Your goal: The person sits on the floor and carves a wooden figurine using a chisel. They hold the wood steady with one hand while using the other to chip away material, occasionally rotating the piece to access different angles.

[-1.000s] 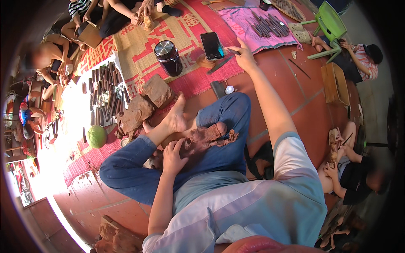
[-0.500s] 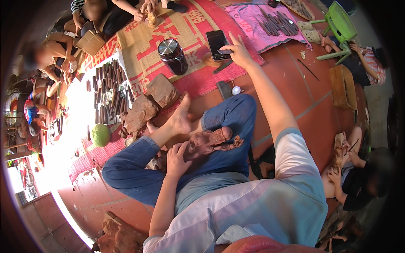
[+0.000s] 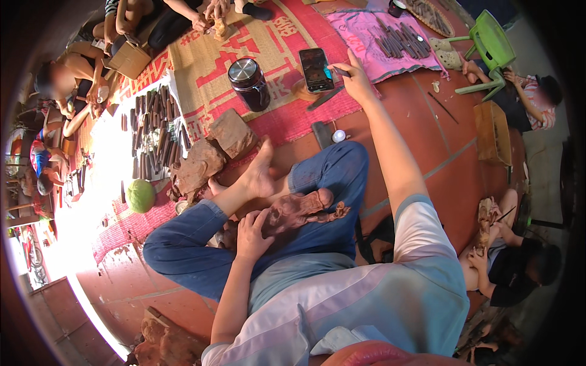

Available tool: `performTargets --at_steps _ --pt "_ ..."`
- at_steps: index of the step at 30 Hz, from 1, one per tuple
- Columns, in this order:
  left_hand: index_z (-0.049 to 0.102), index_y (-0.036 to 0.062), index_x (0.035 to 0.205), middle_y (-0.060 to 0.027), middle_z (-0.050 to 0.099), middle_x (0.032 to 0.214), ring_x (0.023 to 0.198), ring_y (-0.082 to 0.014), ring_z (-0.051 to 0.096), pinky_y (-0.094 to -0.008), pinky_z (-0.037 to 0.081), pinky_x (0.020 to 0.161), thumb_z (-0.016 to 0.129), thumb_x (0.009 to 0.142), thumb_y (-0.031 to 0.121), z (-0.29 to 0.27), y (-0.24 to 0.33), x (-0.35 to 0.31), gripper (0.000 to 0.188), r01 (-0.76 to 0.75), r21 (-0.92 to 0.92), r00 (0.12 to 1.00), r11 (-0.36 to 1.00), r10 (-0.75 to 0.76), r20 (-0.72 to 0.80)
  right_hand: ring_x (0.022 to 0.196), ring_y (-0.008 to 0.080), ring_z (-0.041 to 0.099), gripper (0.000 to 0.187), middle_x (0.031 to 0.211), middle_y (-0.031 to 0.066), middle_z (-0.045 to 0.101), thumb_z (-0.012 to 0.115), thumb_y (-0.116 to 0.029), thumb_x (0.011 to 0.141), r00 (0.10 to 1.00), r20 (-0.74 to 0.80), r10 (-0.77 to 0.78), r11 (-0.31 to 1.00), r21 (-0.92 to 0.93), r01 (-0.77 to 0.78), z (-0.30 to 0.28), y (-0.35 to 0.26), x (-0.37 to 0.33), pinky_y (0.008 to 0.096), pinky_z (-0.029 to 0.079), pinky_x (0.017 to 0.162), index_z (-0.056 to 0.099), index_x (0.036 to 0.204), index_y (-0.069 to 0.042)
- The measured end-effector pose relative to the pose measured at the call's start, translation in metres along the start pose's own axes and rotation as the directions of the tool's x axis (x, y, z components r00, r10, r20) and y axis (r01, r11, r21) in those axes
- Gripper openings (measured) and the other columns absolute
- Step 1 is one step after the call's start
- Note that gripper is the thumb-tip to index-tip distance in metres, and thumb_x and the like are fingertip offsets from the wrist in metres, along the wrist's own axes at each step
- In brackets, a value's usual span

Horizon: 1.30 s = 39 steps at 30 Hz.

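I sit cross-legged in blue jeans on a red tiled floor. A reddish-brown wooden carving lies across my lap. My left hand grips its near end and holds it against my leg. My right hand is stretched far forward onto the red woven mat. Its fingertips pinch a short dark tool right beside a black phone lying flat. A long chisel lies just below the phone.
A dark jar with a metal lid stands left of the phone. Rough wood blocks, a green round fruit and rows of chisels lie to the left. A pink cloth with tools, a green stool and seated people ring the area.
My right hand has shifted slightly left, closer to the phone's edge. My left hand stays on the carving.
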<state>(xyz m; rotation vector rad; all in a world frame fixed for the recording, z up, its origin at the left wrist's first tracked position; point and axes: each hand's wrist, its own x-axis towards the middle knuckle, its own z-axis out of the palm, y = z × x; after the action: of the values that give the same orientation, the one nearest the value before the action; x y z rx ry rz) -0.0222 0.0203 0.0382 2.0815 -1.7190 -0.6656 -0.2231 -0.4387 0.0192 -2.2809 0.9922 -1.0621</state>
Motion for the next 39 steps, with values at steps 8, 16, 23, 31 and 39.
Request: performTargets --at_steps 8,16,23,31,39 --pt "0.053 0.0175 0.130 -0.0086 0.052 0.116 0.108 -0.0292 0.052 -0.0407 0.043 0.095 0.078 0.058 0.011 0.002 -0.002 -0.001 0.077 -0.012 -0.012 1.000 1.000 0.012 -0.018 0.139 0.0391 0.030 0.028 0.141 0.0303 0.039 0.053 -0.009 0.091 1.000 -0.021 0.022 1.000 0.015 -0.022 0.000 -0.002 -0.006 0.0499 0.016 0.117 0.072 0.105 -0.025" --pt "0.051 0.0189 0.132 -0.0094 0.052 0.117 0.110 -0.0323 0.051 -0.0430 0.042 0.100 0.079 0.058 0.009 0.000 0.001 -0.001 0.080 0.033 -0.044 0.999 0.998 -0.032 0.021 0.140 0.0411 0.027 0.029 0.147 0.0294 0.031 0.053 -0.009 0.091 0.997 0.012 0.079 0.997 0.010 -0.079 0.008 -0.007 -0.015 0.0474 0.015 0.118 0.072 0.104 -0.026" --pt "0.050 0.0192 0.133 -0.0092 0.051 0.118 0.113 -0.0351 0.051 -0.0469 0.037 0.109 0.079 0.059 0.010 0.002 -0.003 -0.001 0.080 0.017 -0.056 0.999 0.998 -0.015 0.035 0.140 0.0482 0.020 0.030 0.153 0.0231 0.024 0.054 -0.010 0.091 0.993 0.063 0.100 0.994 -0.045 -0.097 0.018 0.004 -0.010 0.0477 0.016 0.117 0.071 0.108 -0.027" --pt "0.050 0.0195 0.133 -0.0088 0.051 0.117 0.113 -0.0347 0.051 -0.0472 0.037 0.109 0.080 0.058 0.011 0.001 -0.002 -0.001 0.081 0.022 -0.046 0.999 0.999 -0.021 0.039 0.138 0.0477 0.026 0.037 0.150 0.0266 0.029 0.054 -0.008 0.090 0.998 -0.007 0.067 0.996 -0.054 -0.067 0.024 0.010 -0.003 0.0498 0.017 0.117 0.068 0.116 -0.030" --pt "0.050 0.0198 0.133 -0.0087 0.051 0.117 0.113 -0.0351 0.051 -0.0471 0.037 0.109 0.079 0.059 0.010 0.001 -0.001 -0.001 0.080 0.030 -0.058 0.999 0.998 -0.028 0.028 0.138 0.0395 0.032 0.036 0.145 0.0253 0.038 0.045 -0.003 0.090 0.969 -0.236 0.077 0.986 0.165 -0.038 -0.013 -0.010 -0.056 0.0455 0.020 0.115 0.066 0.117 -0.014"
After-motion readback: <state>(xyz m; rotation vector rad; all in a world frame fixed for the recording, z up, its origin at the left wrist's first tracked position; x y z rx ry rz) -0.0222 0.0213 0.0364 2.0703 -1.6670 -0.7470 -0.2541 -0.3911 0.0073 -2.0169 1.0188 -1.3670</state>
